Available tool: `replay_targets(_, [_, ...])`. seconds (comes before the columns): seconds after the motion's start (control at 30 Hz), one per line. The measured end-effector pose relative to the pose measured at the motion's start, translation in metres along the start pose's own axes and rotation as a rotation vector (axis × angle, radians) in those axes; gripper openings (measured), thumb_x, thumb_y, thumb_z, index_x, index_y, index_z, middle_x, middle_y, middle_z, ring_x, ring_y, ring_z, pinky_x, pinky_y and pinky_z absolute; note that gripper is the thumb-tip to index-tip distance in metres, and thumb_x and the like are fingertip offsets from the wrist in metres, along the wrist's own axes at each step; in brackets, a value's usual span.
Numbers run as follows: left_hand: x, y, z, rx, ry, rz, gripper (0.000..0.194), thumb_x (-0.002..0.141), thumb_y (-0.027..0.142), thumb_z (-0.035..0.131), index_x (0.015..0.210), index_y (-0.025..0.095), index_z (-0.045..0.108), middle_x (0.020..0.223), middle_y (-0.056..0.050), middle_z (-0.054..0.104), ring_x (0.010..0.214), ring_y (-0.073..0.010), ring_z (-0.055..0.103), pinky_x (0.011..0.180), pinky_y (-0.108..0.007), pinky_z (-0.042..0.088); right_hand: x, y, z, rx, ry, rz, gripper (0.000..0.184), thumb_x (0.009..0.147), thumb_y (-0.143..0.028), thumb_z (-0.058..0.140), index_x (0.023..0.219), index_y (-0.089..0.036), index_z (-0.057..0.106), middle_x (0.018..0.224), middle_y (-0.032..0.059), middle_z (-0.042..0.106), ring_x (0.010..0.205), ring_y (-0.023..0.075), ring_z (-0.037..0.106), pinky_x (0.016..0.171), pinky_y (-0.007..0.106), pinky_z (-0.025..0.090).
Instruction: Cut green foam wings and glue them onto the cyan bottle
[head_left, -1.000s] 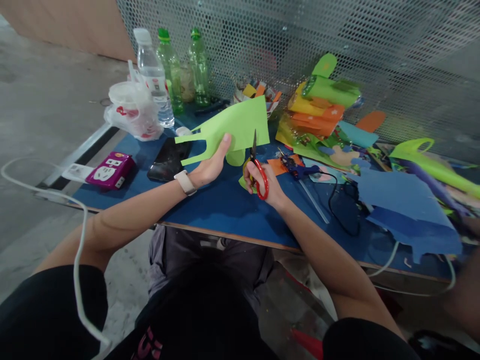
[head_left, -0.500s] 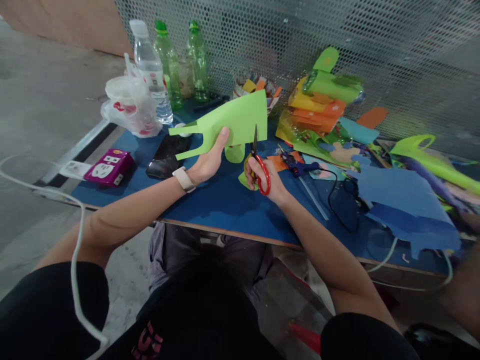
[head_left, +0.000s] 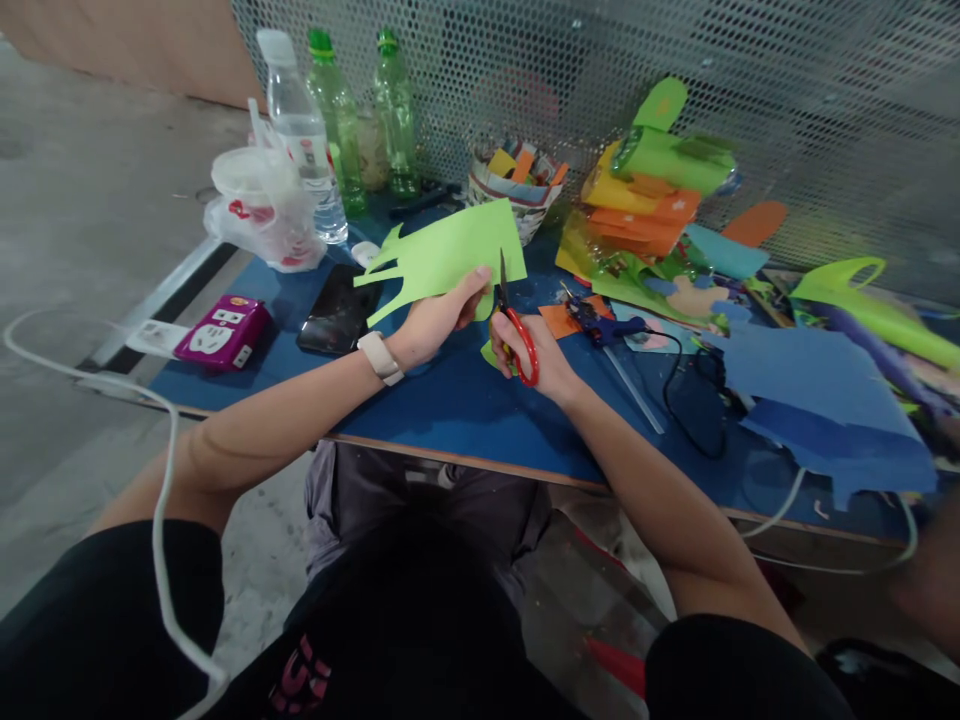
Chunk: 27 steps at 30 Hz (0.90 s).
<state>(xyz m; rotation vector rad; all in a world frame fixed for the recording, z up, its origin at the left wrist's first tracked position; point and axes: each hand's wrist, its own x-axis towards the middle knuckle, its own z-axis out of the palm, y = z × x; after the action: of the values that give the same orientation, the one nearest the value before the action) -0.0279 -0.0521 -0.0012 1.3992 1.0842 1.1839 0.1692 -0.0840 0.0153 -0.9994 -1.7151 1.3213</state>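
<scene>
Paper [head_left: 442, 250], green and notched, is being held above the blue table [head_left: 450, 415] in the head view, the left hand [head_left: 439, 320] closed on its near edge, thumb on top. Scissors [head_left: 519, 325] are being gripped near the paper's right end by the curled right hand [head_left: 546, 358]. The paper is being judged light, bendable, easily torn, best supported mid-sheet. The table is being backed by perforated metal [head_left: 615, 50], concrete floor [head_left: 112, 170] beside it.

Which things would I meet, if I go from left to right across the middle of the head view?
Purple power socket, black phone, left hand, red-handled scissors, dark blue glue gun, large blue sheet.
</scene>
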Motion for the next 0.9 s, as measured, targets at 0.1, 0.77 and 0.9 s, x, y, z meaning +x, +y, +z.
replay_targets(0.1, [-0.004, 0.008, 0.002, -0.076, -0.073, -0.061, 0.063, 0.113, 0.083, 0.063, 0.092, 0.024, 0.072, 0.077, -0.001, 0.055, 0.067, -0.0172, 0.052, 0.070, -0.037, 0.048, -0.001, -0.002, 0.002, 0.014, -0.006, 0.000, 0.084, 0.096, -0.100, 0.075, 0.067, -0.024, 0.053, 0.056, -0.0038, 0.051, 0.043, 0.0103, 0.052, 0.046, 0.028, 0.039])
replay_targets(0.77, [-0.012, 0.023, -0.003, 0.097, -0.085, -0.004, 0.047, 0.126, 0.052, 0.049, 0.095, 0.024, 0.072, 0.071, 0.000, 0.060, 0.067, -0.0173, 0.060, 0.077, -0.032, 0.054, -0.003, -0.006, 0.009, 0.027, 0.018, 0.096, 0.086, 0.091, -0.105, 0.073, 0.070, -0.024, 0.054, 0.056, -0.0041, 0.052, 0.038, 0.0096, 0.052, 0.037, 0.024, 0.039])
replay_targets(0.9, [-0.014, 0.026, -0.003, 0.106, -0.101, -0.014, 0.048, 0.127, 0.050, 0.047, 0.093, 0.024, 0.070, 0.067, 0.001, 0.058, 0.067, -0.0171, 0.057, 0.078, -0.033, 0.052, -0.004, -0.002, 0.009, 0.015, 0.020, 0.104, 0.088, 0.089, -0.107, 0.074, 0.069, -0.024, 0.052, 0.056, -0.0039, 0.052, 0.037, 0.0091, 0.051, 0.037, 0.024, 0.041])
